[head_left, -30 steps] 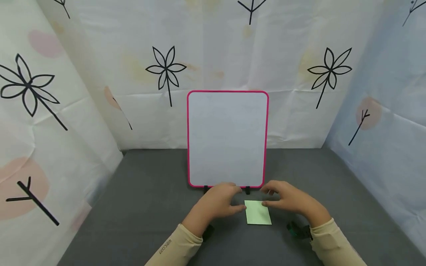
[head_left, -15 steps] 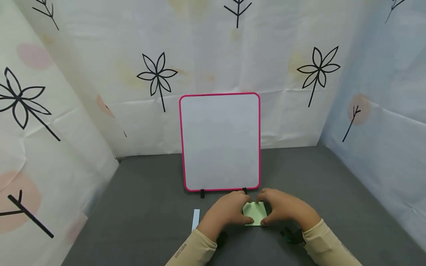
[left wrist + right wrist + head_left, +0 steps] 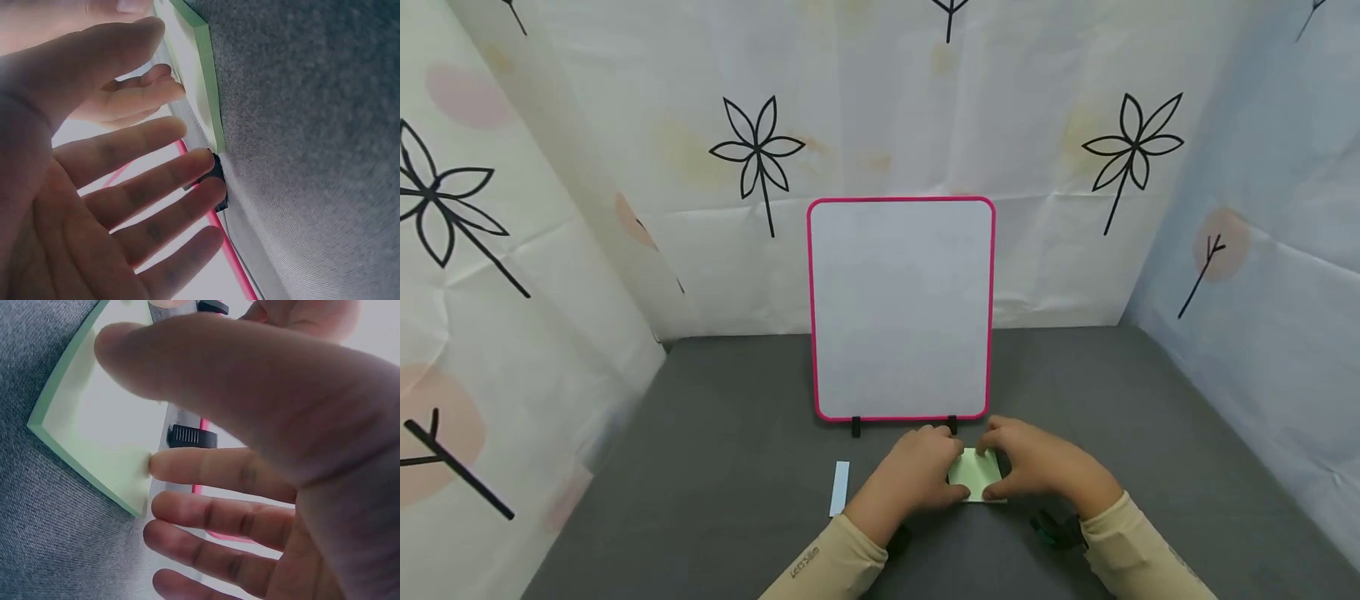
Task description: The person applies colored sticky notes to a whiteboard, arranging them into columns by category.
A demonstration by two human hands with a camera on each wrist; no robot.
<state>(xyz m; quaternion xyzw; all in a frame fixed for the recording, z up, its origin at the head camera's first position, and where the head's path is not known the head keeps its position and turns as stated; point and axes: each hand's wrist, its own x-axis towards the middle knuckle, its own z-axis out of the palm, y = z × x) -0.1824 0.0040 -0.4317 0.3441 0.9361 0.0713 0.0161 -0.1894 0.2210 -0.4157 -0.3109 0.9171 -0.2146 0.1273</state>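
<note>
Noting a pale green note pad [image 3: 976, 473] flat on the grey table [image 3: 722, 433], between both hands and in front of the whiteboard [image 3: 902, 308]. Left hand [image 3: 904, 475]: fingers extended and loosely spread, no grip seen; thumb tip near the pad's near edge, contact uncertain. Right hand [image 3: 1048, 467]: fingers likewise loose, thumb over the pad's top face, index tip at its far edge; whether either presses cannot be told.

Obscured: in the head view the left hand covers the pad's far left corner, the right fingers its far right one. Top face washed out in both wrist views. Left fingers partly mask one black foot [image 3: 856, 427] of the board's pair in the left wrist view. Blue strip [image 3: 839, 489] ends at the left sleeve [image 3: 827, 562]; any continuation beneath is unseen. Sleeve lettering illegible. Dark wrist device [image 3: 1056, 531] blurred.

Edges: pad's near right corner exposed; narrow band of table between pad and board; wide table surface outward of each hand, reaching the patterned cloth walls [image 3: 1037, 275].
</note>
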